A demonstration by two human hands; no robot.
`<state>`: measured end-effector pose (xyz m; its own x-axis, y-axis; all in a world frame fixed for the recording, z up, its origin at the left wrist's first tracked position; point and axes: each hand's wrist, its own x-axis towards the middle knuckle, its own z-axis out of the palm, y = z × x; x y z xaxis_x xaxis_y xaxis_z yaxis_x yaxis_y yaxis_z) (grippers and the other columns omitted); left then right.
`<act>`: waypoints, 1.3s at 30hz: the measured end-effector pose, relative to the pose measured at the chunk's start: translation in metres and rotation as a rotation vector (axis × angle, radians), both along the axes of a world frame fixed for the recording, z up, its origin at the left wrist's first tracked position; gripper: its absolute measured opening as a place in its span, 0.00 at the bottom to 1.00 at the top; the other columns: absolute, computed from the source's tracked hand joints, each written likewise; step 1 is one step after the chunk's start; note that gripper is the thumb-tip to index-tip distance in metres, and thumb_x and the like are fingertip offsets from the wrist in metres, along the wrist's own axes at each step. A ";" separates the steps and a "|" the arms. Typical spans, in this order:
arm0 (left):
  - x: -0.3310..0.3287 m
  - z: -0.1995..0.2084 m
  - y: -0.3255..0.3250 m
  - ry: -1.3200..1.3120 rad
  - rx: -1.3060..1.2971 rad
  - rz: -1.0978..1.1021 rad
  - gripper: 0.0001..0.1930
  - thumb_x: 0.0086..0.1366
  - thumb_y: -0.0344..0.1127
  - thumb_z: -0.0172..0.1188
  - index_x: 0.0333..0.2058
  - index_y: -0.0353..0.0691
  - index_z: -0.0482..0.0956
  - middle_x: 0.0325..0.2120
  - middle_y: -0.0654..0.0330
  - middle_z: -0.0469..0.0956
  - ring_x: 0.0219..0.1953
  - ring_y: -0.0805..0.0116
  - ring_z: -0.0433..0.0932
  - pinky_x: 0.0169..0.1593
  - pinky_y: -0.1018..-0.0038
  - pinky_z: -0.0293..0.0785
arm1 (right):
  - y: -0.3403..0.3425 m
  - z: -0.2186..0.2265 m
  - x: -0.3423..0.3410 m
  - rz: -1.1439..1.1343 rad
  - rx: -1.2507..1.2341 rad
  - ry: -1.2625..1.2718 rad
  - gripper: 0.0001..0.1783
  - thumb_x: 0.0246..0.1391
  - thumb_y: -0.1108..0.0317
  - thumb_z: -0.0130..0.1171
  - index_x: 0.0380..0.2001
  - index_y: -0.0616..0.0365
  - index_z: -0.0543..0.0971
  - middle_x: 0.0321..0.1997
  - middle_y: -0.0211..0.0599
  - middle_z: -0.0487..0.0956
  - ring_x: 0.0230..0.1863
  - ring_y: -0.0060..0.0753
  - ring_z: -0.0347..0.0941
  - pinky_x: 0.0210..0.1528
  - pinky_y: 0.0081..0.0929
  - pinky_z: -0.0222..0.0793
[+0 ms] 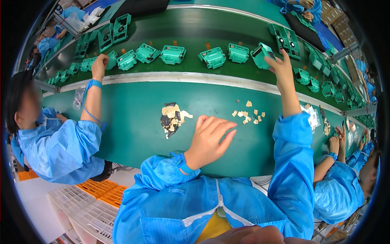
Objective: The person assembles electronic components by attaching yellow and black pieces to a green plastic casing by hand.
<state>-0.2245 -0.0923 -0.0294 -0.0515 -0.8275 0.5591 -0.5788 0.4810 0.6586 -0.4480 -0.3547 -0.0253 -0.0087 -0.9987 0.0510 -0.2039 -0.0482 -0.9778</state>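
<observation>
My right hand (281,68) reaches over the belt and grips the right edge of a teal plastic housing (260,57), which is tilted compared with the ones beside it. My left hand (210,137) hovers over the green work surface (138,105), fingers loosely stretched and apart, nothing seen in them. To its left lies a pile of beige and black small pieces (171,118). Right of it, several small beige pieces (245,117) are scattered, with a tiny dark square (238,101) above them.
More open teal housings (173,55) line the dark green belt (178,30), behind a metal rail (170,77). A co-worker's hand (99,67) reaches to the belt at left; another co-worker (339,179) sits at right. White and orange crates (87,203) stand lower left.
</observation>
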 end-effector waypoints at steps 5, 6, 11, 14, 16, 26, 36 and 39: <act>0.005 0.001 0.001 0.123 0.011 0.184 0.12 0.60 0.25 0.68 0.42 0.37 0.81 0.38 0.56 0.82 0.39 0.60 0.78 0.48 0.66 0.70 | 0.130 0.029 0.026 0.456 -0.324 0.289 0.53 0.49 0.80 0.70 0.74 0.61 0.52 0.60 0.48 0.80 0.58 0.45 0.78 0.64 0.40 0.68; 0.006 0.003 0.000 0.198 0.039 0.226 0.13 0.60 0.24 0.67 0.44 0.36 0.80 0.40 0.54 0.81 0.41 0.61 0.78 0.50 0.67 0.72 | 0.154 0.029 0.026 0.516 -0.378 0.374 0.52 0.47 0.81 0.70 0.73 0.60 0.55 0.60 0.47 0.80 0.58 0.48 0.78 0.63 0.41 0.69; 0.015 0.003 0.005 0.331 0.111 0.236 0.17 0.61 0.22 0.65 0.49 0.34 0.77 0.43 0.55 0.79 0.45 0.65 0.77 0.52 0.70 0.73 | 0.232 -0.011 0.021 0.589 -0.581 0.598 0.47 0.41 0.83 0.69 0.68 0.60 0.66 0.61 0.51 0.78 0.56 0.54 0.77 0.56 0.43 0.73; 0.015 -0.002 0.012 0.297 0.181 0.205 0.17 0.62 0.22 0.65 0.49 0.34 0.77 0.44 0.55 0.79 0.44 0.64 0.77 0.52 0.70 0.73 | 0.258 -0.031 0.017 0.479 -0.585 0.541 0.44 0.44 0.82 0.69 0.67 0.62 0.66 0.62 0.57 0.75 0.56 0.58 0.76 0.57 0.46 0.72; 0.015 -0.012 0.020 0.263 0.277 0.146 0.17 0.60 0.20 0.62 0.49 0.34 0.76 0.45 0.54 0.78 0.44 0.64 0.77 0.52 0.69 0.73 | 0.266 -0.018 0.017 0.490 -0.497 0.455 0.46 0.45 0.81 0.69 0.69 0.62 0.63 0.63 0.57 0.75 0.57 0.58 0.76 0.59 0.47 0.71; -0.004 -0.017 0.045 0.128 0.376 -0.006 0.28 0.55 0.23 0.67 0.55 0.37 0.70 0.51 0.51 0.72 0.49 0.58 0.75 0.54 0.65 0.73 | 0.251 -0.031 0.006 0.322 -0.149 0.043 0.52 0.55 0.80 0.60 0.77 0.56 0.43 0.67 0.54 0.72 0.69 0.48 0.68 0.67 0.43 0.64; -0.016 -0.015 0.042 -0.011 0.347 0.014 0.36 0.53 0.34 0.76 0.59 0.35 0.68 0.54 0.48 0.72 0.53 0.48 0.73 0.57 0.58 0.72 | 0.272 -0.030 -0.001 0.336 0.005 -0.084 0.50 0.55 0.83 0.57 0.76 0.57 0.46 0.62 0.52 0.76 0.62 0.43 0.74 0.66 0.39 0.66; -0.012 -0.013 0.039 -0.088 0.365 -0.023 0.36 0.52 0.35 0.77 0.59 0.38 0.70 0.57 0.51 0.70 0.57 0.47 0.71 0.59 0.57 0.70 | 0.280 -0.027 -0.006 0.337 0.127 -0.104 0.39 0.57 0.82 0.59 0.71 0.61 0.58 0.57 0.49 0.78 0.57 0.40 0.78 0.63 0.36 0.69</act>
<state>-0.2362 -0.0532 -0.0422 -0.1069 -0.9695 0.2205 -0.6329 0.2374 0.7369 -0.4540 -0.0743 -0.0521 0.3231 -0.9447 -0.0570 -0.0968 0.0270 -0.9949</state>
